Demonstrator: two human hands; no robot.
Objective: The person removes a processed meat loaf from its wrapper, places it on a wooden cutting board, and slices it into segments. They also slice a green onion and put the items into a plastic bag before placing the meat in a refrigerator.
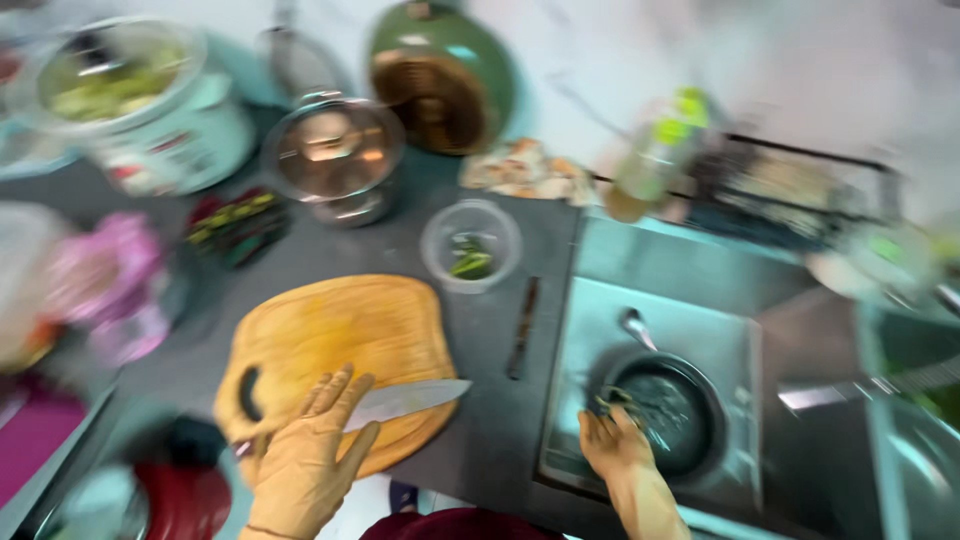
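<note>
Head view. The whole frame is motion-blurred, so fine edges and small contents are hard to make out. The left hand point(305, 455), in a yellowish glove, lies flat and open on the wooden cutting board point(345, 345), its fingers spread over the handle end of a kitchen knife point(400, 402); the handle is hidden under the glove and only the blade shows, pointing right across the board's lower edge. The right hand point(612, 443), bare, reaches into the sink point(690, 330) and touches the rim of a dark round pan point(665, 410); its fingers are curled around greenish scraps at the rim, though the blur leaves the grip uncertain. A spoon-like utensil point(633, 327) lies in the sink just behind the pan.

Surroundings: a small clear bowl point(470, 245) with green pieces stands beyond the board, and a dark, narrow stick-like item point(523, 327) lies between board and sink. Farther back are a lidded steel pot point(335, 155), a white cooker point(140, 105) holding greens, and a green round vessel point(445, 75). A bottle with a green cap point(660, 155) stands by a dish rack point(790, 190). The pink items at the left edge are cut off and unidentifiable.
</note>
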